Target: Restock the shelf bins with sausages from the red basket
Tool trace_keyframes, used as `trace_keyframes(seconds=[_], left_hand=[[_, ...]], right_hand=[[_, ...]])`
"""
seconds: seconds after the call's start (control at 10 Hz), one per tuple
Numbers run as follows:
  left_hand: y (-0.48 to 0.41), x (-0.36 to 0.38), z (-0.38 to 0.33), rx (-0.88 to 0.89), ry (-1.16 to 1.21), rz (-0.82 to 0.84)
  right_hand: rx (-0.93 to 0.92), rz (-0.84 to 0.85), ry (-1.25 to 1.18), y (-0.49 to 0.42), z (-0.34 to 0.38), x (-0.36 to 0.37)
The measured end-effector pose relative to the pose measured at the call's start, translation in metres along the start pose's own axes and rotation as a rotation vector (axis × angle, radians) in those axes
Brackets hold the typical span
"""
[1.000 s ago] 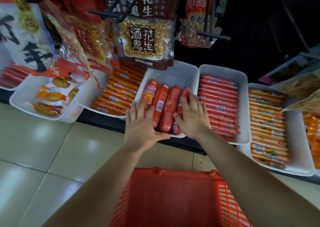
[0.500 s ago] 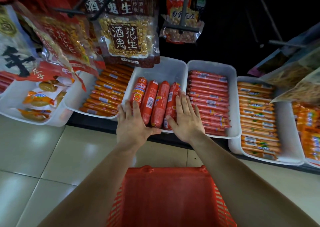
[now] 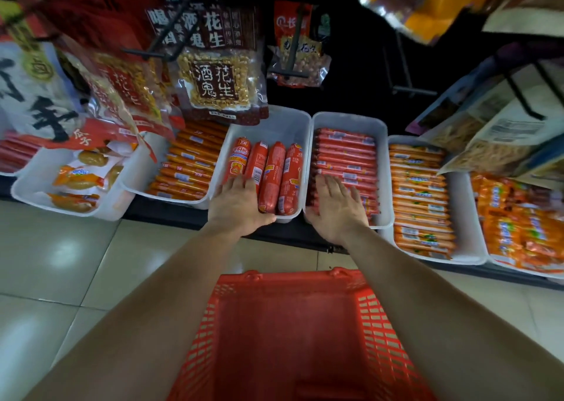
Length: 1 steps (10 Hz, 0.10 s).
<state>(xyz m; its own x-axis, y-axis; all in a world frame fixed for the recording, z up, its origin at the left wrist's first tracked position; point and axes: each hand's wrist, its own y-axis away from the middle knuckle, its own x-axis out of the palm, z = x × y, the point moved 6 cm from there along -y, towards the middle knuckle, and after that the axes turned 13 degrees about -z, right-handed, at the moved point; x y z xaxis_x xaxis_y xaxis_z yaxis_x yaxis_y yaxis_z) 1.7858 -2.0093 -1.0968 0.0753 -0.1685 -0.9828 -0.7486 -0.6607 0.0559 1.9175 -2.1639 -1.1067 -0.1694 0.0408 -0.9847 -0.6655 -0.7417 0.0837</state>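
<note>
Several thick red sausages (image 3: 276, 174) lie side by side in a white shelf bin (image 3: 274, 125). My left hand (image 3: 236, 208) lies flat on the near ends of the left sausages at the bin's front edge. My right hand (image 3: 337, 209) rests, fingers straight, on the thin red sausages (image 3: 346, 153) stacked in the neighbouring white bin (image 3: 348, 119). The red basket (image 3: 293, 333) sits on the floor below my arms, and no sausages show inside it.
More white bins hold orange sausages (image 3: 189, 164) on the left and orange sausages (image 3: 419, 199) on the right. Peanut bags (image 3: 218, 73) hang on hooks above the bins. Packets (image 3: 500, 131) overhang at right. Pale floor tiles (image 3: 61, 266) lie left of the basket.
My right hand has moved from the thick sausages rightward onto the thin sausages in the adjacent bin. My left hand stays on the thick sausages.
</note>
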Motion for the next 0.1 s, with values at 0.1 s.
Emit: trace_keyframes(seconds=[0.1], left_hand=[[0.0145, -0.0322, -0.0215, -0.027, 0.030, 0.043]], right_hand=[[0.076, -0.022, 0.055, 0.0153, -0.0219, -0.0322]])
